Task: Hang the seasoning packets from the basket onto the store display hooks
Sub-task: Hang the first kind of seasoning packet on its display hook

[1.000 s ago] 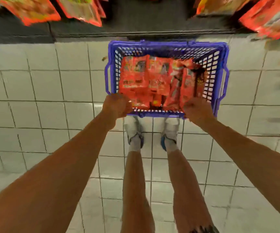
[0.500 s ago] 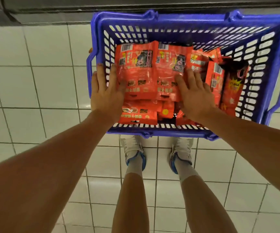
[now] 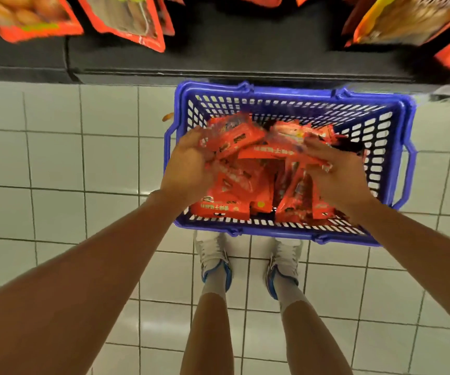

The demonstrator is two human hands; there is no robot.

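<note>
White floor tiles carry the blue basket (image 3: pixel 397 169) below the hanging display packets (image 3: pixel 126 20), and you're at the pick-up: left hand (image 3: pixel 188 163) and right hand (image 3: pixel 337 174) apparently both pinching seasoning packets (image 3: pixel 234 139) above it, so next lift them toward the hooks.

The flat lie of the hands on the seasoning packets (image 3: pixel 248 169), seen half a second ago, is given up. The left hand (image 3: pixel 188 161) is now curled and packets are gripped in it at the left side of the pile. The right hand (image 3: pixel 337 171) is raised too, with packets held under its fingers. The pile in the blue basket (image 3: pixel 294 234) is disturbed, and several packets are lifted and tilted.
</note>
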